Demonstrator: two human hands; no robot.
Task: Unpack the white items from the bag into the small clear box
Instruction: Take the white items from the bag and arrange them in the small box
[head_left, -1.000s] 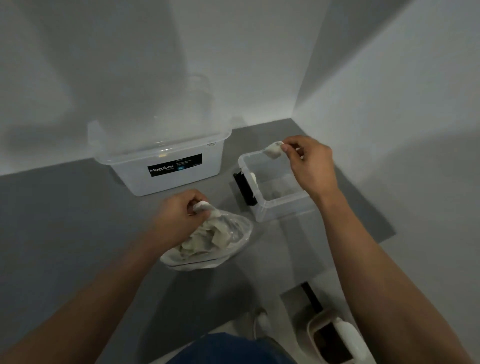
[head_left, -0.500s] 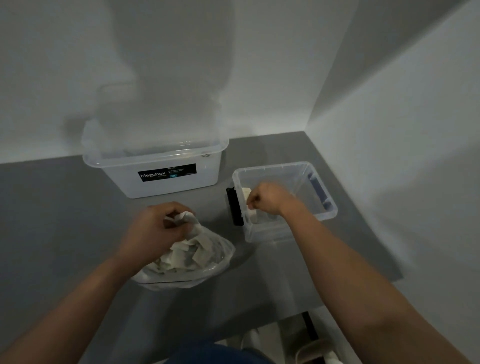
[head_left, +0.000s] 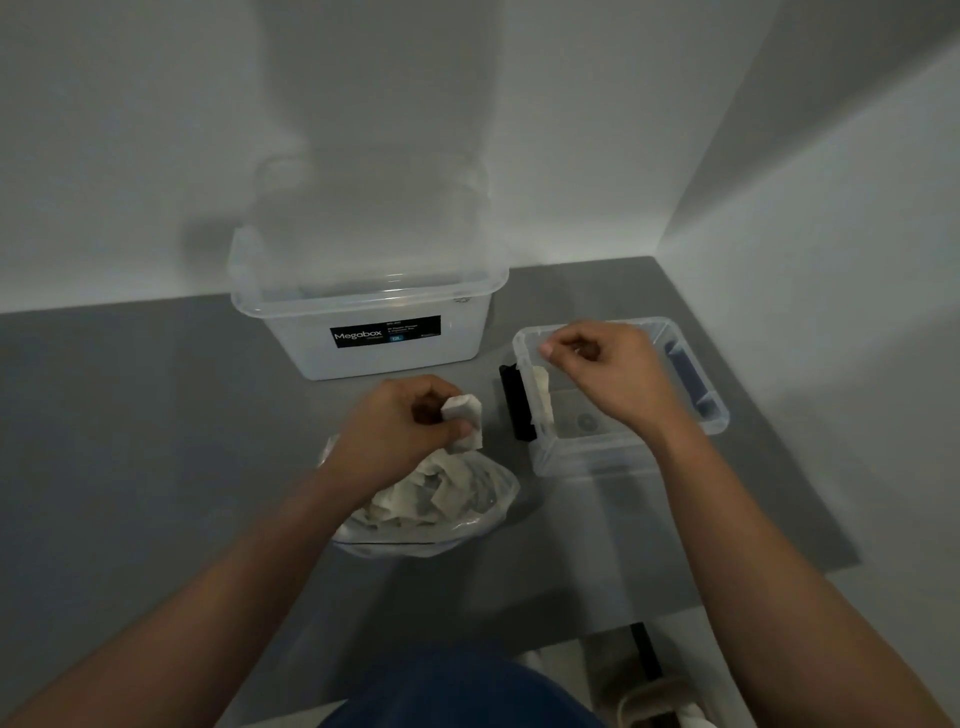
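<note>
A clear plastic bag (head_left: 483, 512) full of several white crumpled items lies on the grey table near the front middle. My left hand (head_left: 400, 431) is above the bag's mouth and pinches one white item (head_left: 465, 421) lifted out of it. The small clear box (head_left: 696, 384) stands to the right. White items (head_left: 543, 395) lean against its left inner wall. My right hand (head_left: 602, 374) hovers over the box with curled fingers and holds nothing that I can see.
A large clear Megabox bin (head_left: 363, 306) stands behind the bag against the back wall. A black flat piece (head_left: 514, 402) stands against the small box's left side. The grey table (head_left: 156, 441) ends at a wall on the right.
My right hand carried a white item down into the small box, let it go and rose empty. My left hand lifted another white item out of the bag.
</note>
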